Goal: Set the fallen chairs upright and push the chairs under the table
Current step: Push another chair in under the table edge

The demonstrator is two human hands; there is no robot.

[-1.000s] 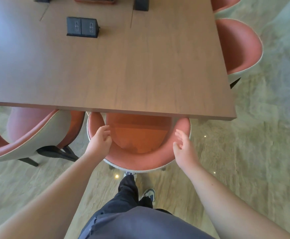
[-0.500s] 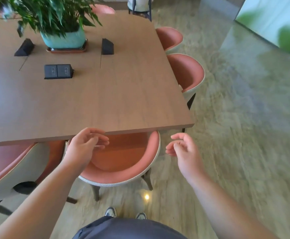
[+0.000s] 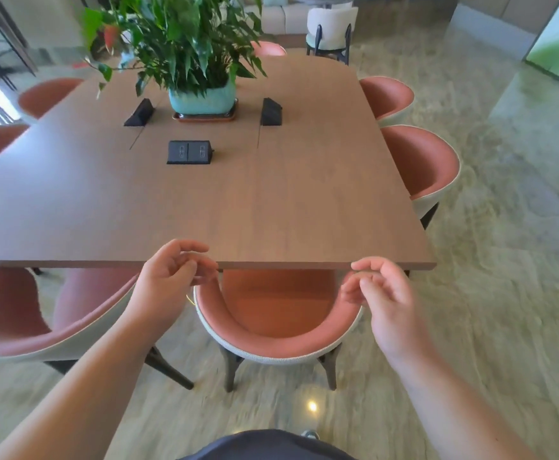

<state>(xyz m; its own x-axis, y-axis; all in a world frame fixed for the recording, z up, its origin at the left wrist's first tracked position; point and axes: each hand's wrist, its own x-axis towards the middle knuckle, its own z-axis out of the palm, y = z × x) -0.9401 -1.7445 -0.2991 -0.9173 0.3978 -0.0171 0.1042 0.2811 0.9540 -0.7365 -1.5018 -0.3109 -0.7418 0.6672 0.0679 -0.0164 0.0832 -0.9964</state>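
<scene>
Both hands hung loosely curled and empty above the near edge of the desk (image 3: 271, 200): the left hand (image 3: 168, 277) over the left rim of the pink chair (image 3: 278, 333), the right hand (image 3: 384, 293) over its right rim, neither gripping it. That chair stood upright, its seat partly under the desk. To its left another pink chair (image 3: 39, 327) sat tilted. A black socket box (image 3: 189, 152) lay before the potted plant (image 3: 188, 54); no writing was legible.
</scene>
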